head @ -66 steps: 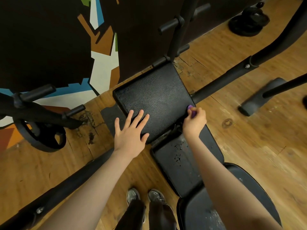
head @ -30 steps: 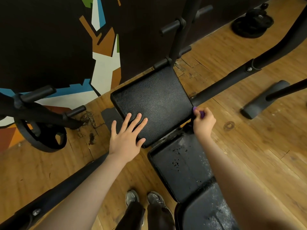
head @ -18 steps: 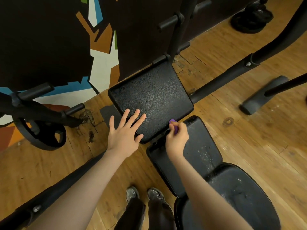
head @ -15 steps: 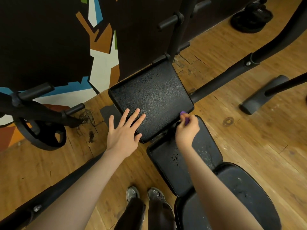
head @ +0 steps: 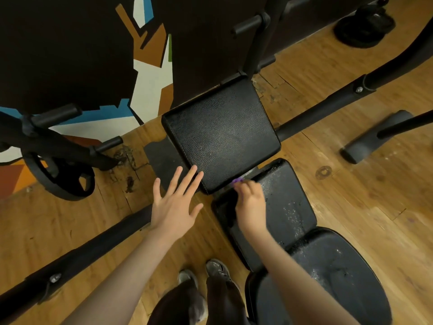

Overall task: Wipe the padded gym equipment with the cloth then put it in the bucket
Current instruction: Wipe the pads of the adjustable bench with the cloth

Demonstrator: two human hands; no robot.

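Floor: wooden boards (head: 351, 207).
Left hand (head: 174, 204): fingers spread flat, at black pad's (head: 220, 134) near-left corner.
Right hand (head: 250, 202): curled, pinching purple cloth (head: 237, 181) against pad's near edge.

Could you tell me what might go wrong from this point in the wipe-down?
The right hand pinches the purple cloth at the gap between the upper pad and lower pad; fingers or cloth could catch there. So little cloth shows that coverage may be patchy. Specks on the lower pad might get smeared rather than lifted.
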